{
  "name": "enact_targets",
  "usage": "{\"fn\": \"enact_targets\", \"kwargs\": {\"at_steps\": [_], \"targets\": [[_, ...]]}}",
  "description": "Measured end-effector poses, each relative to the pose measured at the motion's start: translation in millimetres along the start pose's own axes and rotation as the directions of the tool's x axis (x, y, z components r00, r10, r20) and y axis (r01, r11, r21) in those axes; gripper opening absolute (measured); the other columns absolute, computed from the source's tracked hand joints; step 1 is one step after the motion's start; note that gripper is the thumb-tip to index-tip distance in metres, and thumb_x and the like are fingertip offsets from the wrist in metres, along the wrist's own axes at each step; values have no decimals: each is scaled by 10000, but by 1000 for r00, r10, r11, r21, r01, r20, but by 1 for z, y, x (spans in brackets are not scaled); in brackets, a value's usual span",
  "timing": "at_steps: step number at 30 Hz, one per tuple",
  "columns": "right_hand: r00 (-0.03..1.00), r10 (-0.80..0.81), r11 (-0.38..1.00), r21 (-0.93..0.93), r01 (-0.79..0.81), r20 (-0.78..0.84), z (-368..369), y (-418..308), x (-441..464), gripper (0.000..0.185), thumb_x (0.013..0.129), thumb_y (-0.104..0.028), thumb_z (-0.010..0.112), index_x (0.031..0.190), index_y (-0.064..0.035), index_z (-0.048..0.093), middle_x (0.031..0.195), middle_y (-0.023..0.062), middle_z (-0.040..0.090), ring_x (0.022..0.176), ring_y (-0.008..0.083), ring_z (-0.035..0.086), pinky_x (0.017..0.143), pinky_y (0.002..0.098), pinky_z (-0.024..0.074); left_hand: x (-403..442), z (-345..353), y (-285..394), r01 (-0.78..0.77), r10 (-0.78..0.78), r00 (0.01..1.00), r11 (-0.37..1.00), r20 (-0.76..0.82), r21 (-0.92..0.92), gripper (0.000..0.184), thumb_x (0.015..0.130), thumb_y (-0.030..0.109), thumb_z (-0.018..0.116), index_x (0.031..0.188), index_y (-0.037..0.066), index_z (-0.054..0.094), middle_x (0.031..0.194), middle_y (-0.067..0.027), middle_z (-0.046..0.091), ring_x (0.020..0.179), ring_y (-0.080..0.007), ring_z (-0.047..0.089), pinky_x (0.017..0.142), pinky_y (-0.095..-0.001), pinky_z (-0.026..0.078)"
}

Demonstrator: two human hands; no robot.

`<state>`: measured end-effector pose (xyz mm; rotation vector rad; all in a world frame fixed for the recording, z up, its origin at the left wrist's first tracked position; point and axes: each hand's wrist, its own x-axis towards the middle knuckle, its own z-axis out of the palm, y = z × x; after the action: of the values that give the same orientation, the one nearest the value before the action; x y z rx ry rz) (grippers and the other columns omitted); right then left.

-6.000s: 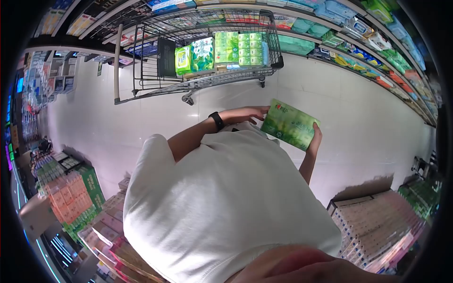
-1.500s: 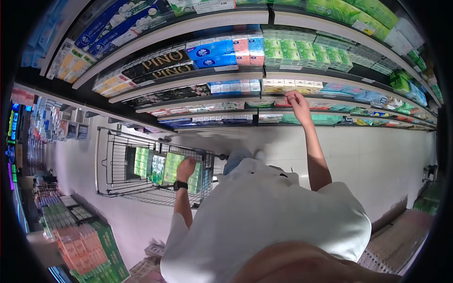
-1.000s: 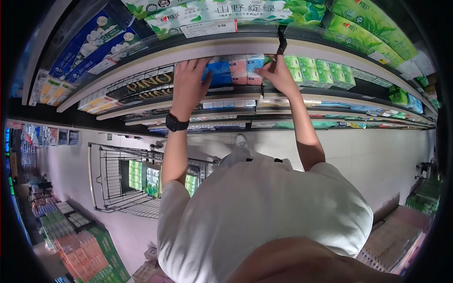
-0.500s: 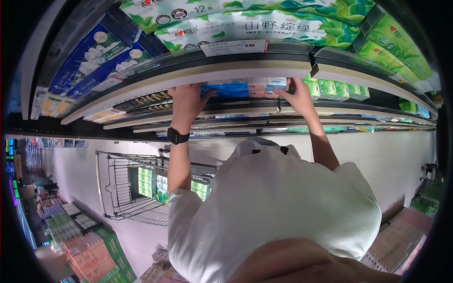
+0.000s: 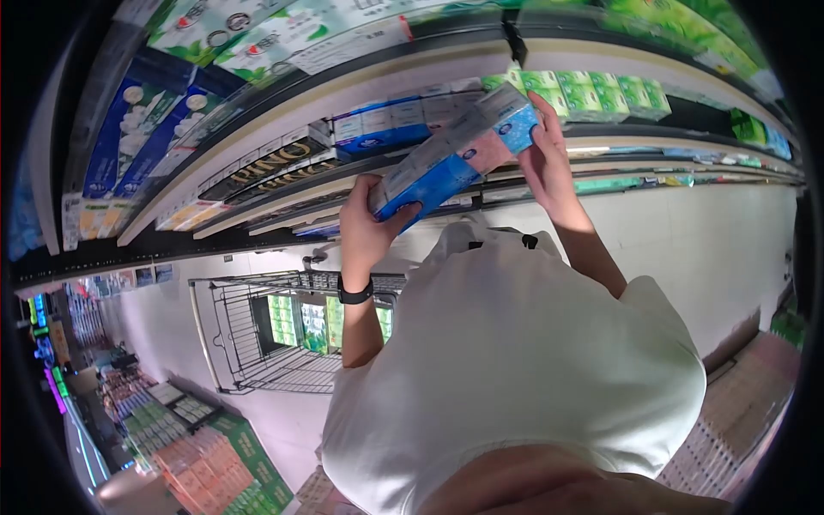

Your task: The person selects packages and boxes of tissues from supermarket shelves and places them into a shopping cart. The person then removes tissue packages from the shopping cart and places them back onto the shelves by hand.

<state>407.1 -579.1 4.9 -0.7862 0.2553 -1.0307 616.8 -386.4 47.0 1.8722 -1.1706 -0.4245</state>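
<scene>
Between my hands is a long, plastic-wrapped tissue pack [image 5: 451,167] in blue, pink and light blue, tilted with its right end higher. My left hand [image 5: 367,221], with a black watch on the wrist, grips the lower left end, thumb across the front. Around the upper right end, the fingers of my right hand [image 5: 547,154] are closed. The pack is in front of the shelf edge. Behind it, similar blue packs [image 5: 378,129] stay on the shelf, beside black packs with gold letters [image 5: 266,167] and small green packs [image 5: 592,96].
A shelf board [image 5: 283,107] runs above the held pack, with large green-and-white packs [image 5: 283,39] on it. To the left below stands a wire shopping cart [image 5: 227,330] holding green packs [image 5: 283,319]. Stacked goods [image 5: 197,468] stand across the aisle.
Both hands have drawn the blue and pink tissue pack out from the shelf toward me, and it has become tilted. The camera view has turned slightly.
</scene>
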Motion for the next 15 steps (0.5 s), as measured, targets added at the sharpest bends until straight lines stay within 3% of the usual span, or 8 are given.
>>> {"fn": "enact_targets", "kwargs": {"at_steps": [1,5,6,8,9,13,14,15], "targets": [[999,50,985,165,-50,6,4,-4,-9,612,961,-116,576,1503,-96,292,1376,107,523,1226,197,524,1033,405,417,-10,10,-2,-8,8,1000,1000,20,-2,484,694,224,874,1015,28,570,816,-171,665,752,-303,662,697,-343,509],[947,269,963,-59,-262,178,-21,32,-57,726,990,-176,562,1552,-167,102,1396,88,449,1203,219,519,994,420,454,-55,63,8,93,-116,981,985,-154,-148,486,721,205,862,1040,2,557,866,-147,645,785,-233,630,711,-334,505],[931,345,939,-36,-343,121,-16,38,-78,731,996,-184,558,1557,-176,90,1411,87,431,1234,215,493,1008,411,447,-72,78,18,135,-174,966,970,-191,-200,501,734,192,858,1073,-6,546,906,-120,630,808,-179,600,715,-311,500],[892,450,893,-10,-450,-36,-2,33,-105,739,1011,-215,544,1567,-195,58,1450,85,386,1308,204,424,1037,395,435,-102,101,45,51,-65,992,990,-105,-132,520,767,189,814,1147,-8,519,989,-140,624,887,-256,610,813,-364,490],[924,382,919,92,-383,35,-16,38,-109,684,1023,-240,526,1565,-201,111,1435,85,408,1289,202,442,1028,396,446,-116,110,50,-51,44,997,991,-59,-123,519,776,181,796,1164,-10,510,1009,-143,622,912,-280,608,848,-378,482],[756,653,747,119,-654,54,-38,-29,-140,529,1044,-318,458,1505,-89,337,1334,124,542,1137,163,575,954,314,490,-162,118,69,-122,169,971,959,170,-257,488,810,133,746,1205,-20,504,1028,-168,595,893,-296,590,808,-375,473],[685,679,679,129,-723,262,-60,-36,-150,525,1045,-338,447,1487,-66,371,1309,141,563,1110,173,595,944,303,492,-176,120,69,-163,199,973,950,115,-265,472,806,70,715,1221,-15,506,1031,-144,604,909,-251,586,815,-357,474],[662,737,659,70,-749,137,-46,-50,-167,533,1043,-394,386,1443,-45,424,1133,146,611,824,146,576,696,268,472,-191,121,69,-203,227,972,942,63,-268,468,803,8,684,1236,-10,509,1035,-119,614,926,-207,582,823,-338,476]]}}
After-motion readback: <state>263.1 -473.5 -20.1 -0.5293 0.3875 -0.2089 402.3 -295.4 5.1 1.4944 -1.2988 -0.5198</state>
